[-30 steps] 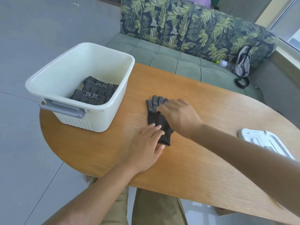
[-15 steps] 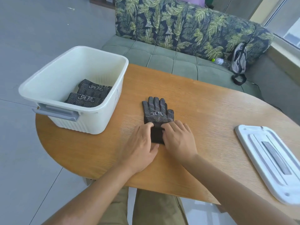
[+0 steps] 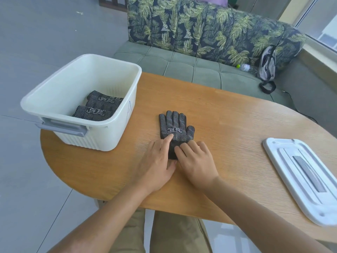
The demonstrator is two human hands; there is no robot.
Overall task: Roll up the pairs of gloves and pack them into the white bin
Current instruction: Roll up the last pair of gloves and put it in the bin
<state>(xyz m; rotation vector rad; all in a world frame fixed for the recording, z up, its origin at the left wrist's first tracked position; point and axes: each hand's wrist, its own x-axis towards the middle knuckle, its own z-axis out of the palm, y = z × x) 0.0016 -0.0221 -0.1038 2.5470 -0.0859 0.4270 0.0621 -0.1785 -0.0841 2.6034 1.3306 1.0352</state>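
Both hands gripped the cuff of the black glove pair (image 3: pixel 175 127) lying on the desk (image 3: pixel 228 125), the left hand (image 3: pixel 156 162) beside the right hand (image 3: pixel 197 162). The white bin (image 3: pixel 113 132), holding rolled gloves (image 3: pixel 99 108), stood left of the hands.

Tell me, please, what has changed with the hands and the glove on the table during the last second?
The right hand left the fingers of the black glove and came down to its cuff, beside the left hand. Both now hold the cuff end, which looks turned up as a first roll; the left forefinger presses on the palm. The glove's fingers now lie uncovered. The white bin with its rolled gloves and the white lid stayed put.
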